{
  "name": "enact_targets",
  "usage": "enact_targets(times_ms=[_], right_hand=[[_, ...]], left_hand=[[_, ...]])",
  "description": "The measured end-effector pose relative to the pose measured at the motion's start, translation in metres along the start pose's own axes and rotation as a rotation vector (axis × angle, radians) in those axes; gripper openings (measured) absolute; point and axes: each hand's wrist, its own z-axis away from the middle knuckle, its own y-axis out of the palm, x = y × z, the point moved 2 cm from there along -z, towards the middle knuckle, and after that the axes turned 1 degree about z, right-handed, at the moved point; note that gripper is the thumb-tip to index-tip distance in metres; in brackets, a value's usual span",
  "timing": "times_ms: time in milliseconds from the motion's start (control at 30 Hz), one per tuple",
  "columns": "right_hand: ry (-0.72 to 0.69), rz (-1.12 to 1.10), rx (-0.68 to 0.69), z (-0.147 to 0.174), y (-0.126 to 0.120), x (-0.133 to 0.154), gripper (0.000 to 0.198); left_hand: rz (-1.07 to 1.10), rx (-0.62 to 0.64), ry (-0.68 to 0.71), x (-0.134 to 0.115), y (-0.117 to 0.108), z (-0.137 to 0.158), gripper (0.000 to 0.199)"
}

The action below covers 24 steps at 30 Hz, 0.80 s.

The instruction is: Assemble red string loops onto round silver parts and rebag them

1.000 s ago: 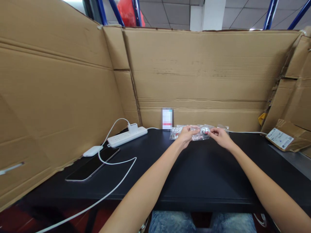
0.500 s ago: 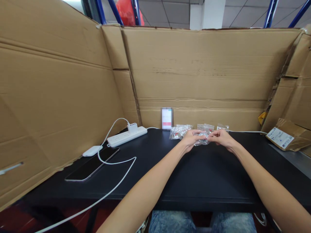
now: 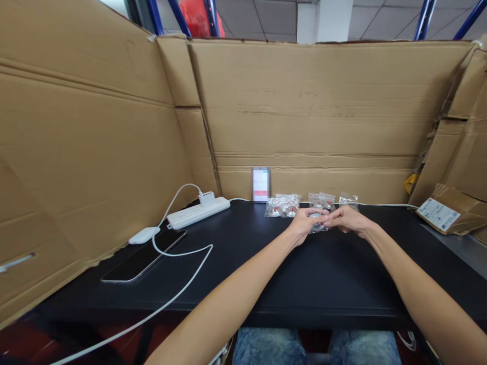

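Between my hands is a small clear plastic bag (image 3: 316, 229) with a round silvery thing inside, too small to make out. My left hand (image 3: 304, 223) is closed on the bag's left side. From the other side, my right hand (image 3: 345, 220) pinches the bag's edge, its fingertips meeting those of the left. Behind the left hand lies a group of clear bags (image 3: 282, 206) with round metallic and red bits in them. More clear bags (image 3: 321, 199) lie just beyond my hands, and another clear bag (image 3: 348, 199) is behind the right hand.
A phone with a lit screen (image 3: 261, 185) leans against the cardboard wall (image 3: 312, 111). On the left are a white power strip (image 3: 199, 213), a white cable (image 3: 190, 284), a white charger block (image 3: 143, 235) and a large dark phone (image 3: 144, 257). A labelled cardboard parcel (image 3: 445, 210) stands at right.
My left hand has moved right, closer to my right hand, and the fingertips now meet at the bag. The bag sits slightly lower. The view has tilted a little.
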Motion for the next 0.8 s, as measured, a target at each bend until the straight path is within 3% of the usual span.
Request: enact_targets(times_ms=[200,567,667,800], right_hand=[[-0.051,-0.021,0.110,0.006,0.004,0.005,0.029],[-0.072,-0.057,0.132,0.002,0.007,-0.001,0.036],[-0.152,-0.178,0.035,0.000,0.006,0.003,0.040],[-0.270,-0.314,-0.263,-0.002,0.002,0.011,0.045]], left_hand=[[0.000,-0.016,0.014,0.005,-0.001,0.000,0.043],[0.037,-0.075,0.006,0.008,0.000,-0.004,0.034],[0.134,-0.113,0.028,-0.002,-0.001,-0.006,0.032],[0.234,-0.179,0.100,-0.016,-0.005,-0.007,0.026]])
